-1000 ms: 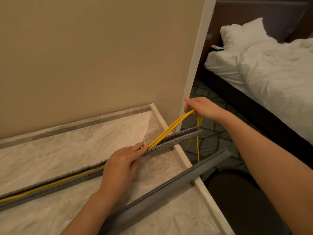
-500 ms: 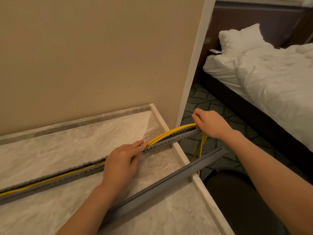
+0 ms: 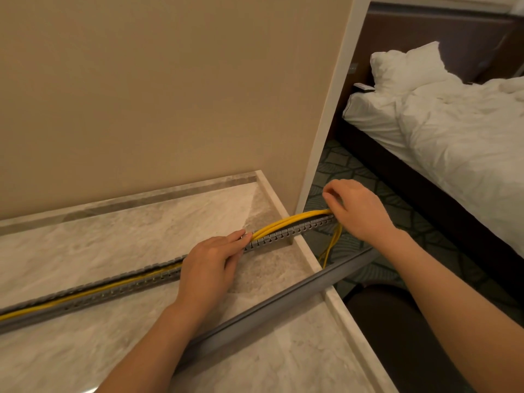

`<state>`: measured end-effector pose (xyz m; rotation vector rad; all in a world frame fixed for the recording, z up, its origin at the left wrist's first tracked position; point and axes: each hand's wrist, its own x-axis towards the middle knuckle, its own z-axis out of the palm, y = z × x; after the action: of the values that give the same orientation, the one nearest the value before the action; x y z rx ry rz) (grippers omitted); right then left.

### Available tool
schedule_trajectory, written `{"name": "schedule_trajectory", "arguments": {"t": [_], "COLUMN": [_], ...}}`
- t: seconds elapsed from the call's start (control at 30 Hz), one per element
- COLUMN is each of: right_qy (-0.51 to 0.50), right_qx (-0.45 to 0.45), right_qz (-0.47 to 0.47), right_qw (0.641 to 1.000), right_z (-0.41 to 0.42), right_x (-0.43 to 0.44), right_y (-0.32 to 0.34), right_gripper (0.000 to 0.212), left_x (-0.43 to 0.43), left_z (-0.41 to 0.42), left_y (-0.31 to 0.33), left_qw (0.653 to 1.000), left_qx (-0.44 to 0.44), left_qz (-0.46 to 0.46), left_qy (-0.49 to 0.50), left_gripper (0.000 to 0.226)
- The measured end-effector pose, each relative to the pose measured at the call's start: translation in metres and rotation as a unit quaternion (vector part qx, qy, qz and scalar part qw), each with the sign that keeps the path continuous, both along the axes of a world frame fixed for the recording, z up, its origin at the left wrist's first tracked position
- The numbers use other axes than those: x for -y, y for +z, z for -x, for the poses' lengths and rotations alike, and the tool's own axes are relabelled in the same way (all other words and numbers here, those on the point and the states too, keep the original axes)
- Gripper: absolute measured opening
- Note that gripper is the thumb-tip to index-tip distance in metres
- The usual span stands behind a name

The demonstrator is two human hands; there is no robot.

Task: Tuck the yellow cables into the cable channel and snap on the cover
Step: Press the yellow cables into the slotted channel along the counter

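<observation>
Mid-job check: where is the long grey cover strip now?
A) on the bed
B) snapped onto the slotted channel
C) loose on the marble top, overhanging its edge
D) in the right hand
C: the long grey plastic cover strip lies loose on the beige marble countertop, apart from the slotted grey cable channel, where the yellow cables arch uncovered.

Channel [image 3: 113, 290] runs off the left edge, so that end is unseen. Your left hand [image 3: 209, 268] covers the stretch where the cables [image 3: 289, 221] rise out of it. Your right hand [image 3: 360, 211] hides the channel's other end; can't tell whether its fingers grip the cables. Cable tails drop behind the cover [image 3: 283, 304], ends hidden. Your left forearm hides the cover's near end. Bed [image 3: 453, 143] cut off at right.
</observation>
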<state>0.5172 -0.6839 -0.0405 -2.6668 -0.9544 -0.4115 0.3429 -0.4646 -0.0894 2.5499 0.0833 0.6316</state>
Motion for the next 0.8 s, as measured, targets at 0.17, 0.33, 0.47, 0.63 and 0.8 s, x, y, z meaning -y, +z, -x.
{"name": "schedule_trajectory", "arguments": {"t": [0.17, 0.33, 0.47, 0.63, 0.8], "right_qy": [0.082, 0.039, 0.037, 0.036, 0.022], "right_qx": [0.045, 0.014, -0.045, -0.058, -0.04], "right_qz": [0.016, 0.029, 0.041, 0.039, 0.058], "right_qw": [0.996, 0.999, 0.997, 0.997, 0.997], "right_z": [0.054, 0.082, 0.085, 0.084, 0.082], "right_x": [-0.021, -0.034, -0.034, -0.035, -0.036], "right_y": [-0.006, -0.025, -0.033, -0.029, -0.029], "right_gripper": [0.021, 0.044, 0.058, 0.06, 0.058], "left_x": [0.0, 0.001, 0.001, 0.0, 0.001], "left_z": [0.0, 0.001, 0.001, 0.0, 0.0], "left_y": [-0.001, -0.001, -0.001, -0.002, -0.002], "left_qw": [1.0, 1.0, 1.0, 1.0, 1.0], "left_qx": [0.001, 0.004, 0.005, 0.0, -0.011], "left_qz": [-0.001, -0.001, -0.005, -0.007, 0.0], "left_qy": [0.003, 0.004, 0.003, 0.006, 0.008], "left_gripper": [0.035, 0.034, 0.034, 0.034, 0.032]}}
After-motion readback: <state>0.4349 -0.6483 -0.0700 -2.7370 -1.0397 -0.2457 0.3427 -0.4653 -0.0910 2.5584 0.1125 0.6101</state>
